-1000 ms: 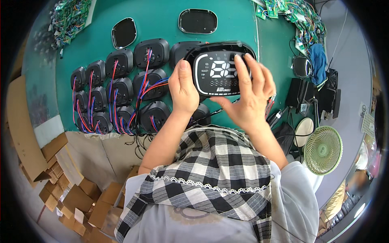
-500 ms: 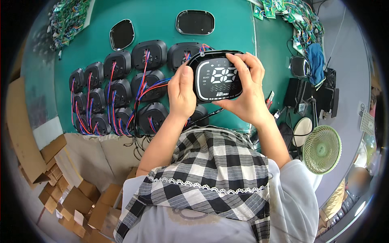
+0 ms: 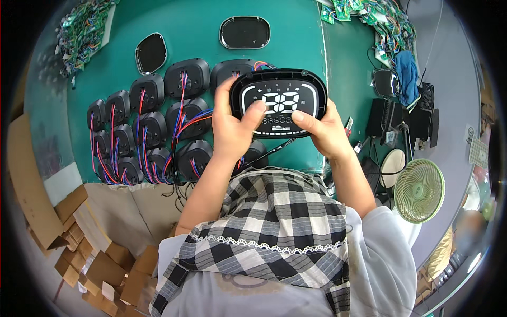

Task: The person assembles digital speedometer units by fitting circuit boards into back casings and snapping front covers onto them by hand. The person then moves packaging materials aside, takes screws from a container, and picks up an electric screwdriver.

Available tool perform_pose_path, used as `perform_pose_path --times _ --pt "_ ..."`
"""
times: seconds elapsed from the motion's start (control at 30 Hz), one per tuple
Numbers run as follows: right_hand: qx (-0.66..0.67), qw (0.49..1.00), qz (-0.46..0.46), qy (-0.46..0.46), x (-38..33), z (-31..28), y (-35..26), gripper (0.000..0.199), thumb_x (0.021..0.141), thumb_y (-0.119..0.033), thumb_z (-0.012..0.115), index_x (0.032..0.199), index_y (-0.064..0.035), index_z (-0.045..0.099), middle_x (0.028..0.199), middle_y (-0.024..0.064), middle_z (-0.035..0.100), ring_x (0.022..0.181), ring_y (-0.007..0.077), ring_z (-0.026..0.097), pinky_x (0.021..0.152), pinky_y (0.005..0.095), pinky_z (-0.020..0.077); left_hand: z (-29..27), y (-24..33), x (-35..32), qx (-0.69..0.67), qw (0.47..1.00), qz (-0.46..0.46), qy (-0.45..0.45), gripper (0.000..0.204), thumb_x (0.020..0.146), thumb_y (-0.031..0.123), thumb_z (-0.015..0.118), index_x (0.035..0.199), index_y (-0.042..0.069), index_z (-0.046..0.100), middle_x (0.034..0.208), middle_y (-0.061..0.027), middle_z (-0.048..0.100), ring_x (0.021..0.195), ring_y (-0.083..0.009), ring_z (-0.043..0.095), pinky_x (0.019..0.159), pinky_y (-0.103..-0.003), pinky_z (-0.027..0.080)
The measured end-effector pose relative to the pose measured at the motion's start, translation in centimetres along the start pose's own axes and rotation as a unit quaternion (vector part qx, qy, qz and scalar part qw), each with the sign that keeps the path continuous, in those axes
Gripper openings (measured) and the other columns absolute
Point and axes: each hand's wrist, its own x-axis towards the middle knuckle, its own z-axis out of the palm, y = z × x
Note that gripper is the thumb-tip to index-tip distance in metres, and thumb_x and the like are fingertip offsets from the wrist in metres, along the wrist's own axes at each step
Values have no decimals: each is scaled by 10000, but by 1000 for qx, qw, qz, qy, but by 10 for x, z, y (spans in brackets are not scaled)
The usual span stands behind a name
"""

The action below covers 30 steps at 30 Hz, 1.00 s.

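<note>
I hold a black oval display unit with a lit white screen, face up, above the green table. My left hand grips its left side, thumb on the screen. My right hand grips the lower right edge, thumb pressed on the screen face. Red and blue wires stick out behind the unit's top edge. Just left of it lie several black housings with red and blue wires, in rows.
Two black oval covers lie at the far side. Green circuit boards are heaped at the top left and top right. A green fan, black devices and a blue cloth stand on the right. Cardboard boxes fill the lower left.
The display unit has been turned and shifted slightly in my hands. My fingers have left its top; both thumbs now press on the screen.
</note>
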Motion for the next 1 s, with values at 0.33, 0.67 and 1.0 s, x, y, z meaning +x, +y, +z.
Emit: perform_pose_path --times 0.33,0.67,1.0 --pt "-12 996 10 92 -23 -41 -6 594 656 -99 775 1182 18 525 1064 127 632 963 216 618 885 336 479 -71 -16 93 350 935 -16 -63 382 912 393 531 858 40 666 780 -111 682 754 -272 661 651 -367 492" --pt "139 983 50 113 -65 -52 14 776 552 -67 802 1239 24 454 1070 177 623 951 302 639 836 399 526 -198 -61 205 835 550 14 7 252 834 263 516 973 69 593 999 -143 651 846 -295 667 721 -456 520" --pt "-44 992 -60 -103 -17 -45 1 654 634 -86 784 1226 -24 511 1294 131 513 1250 206 439 1028 318 346 -63 76 56 301 903 40 -303 187 929 151 508 1020 -5 556 779 18 536 698 -44 447 605 -211 370"
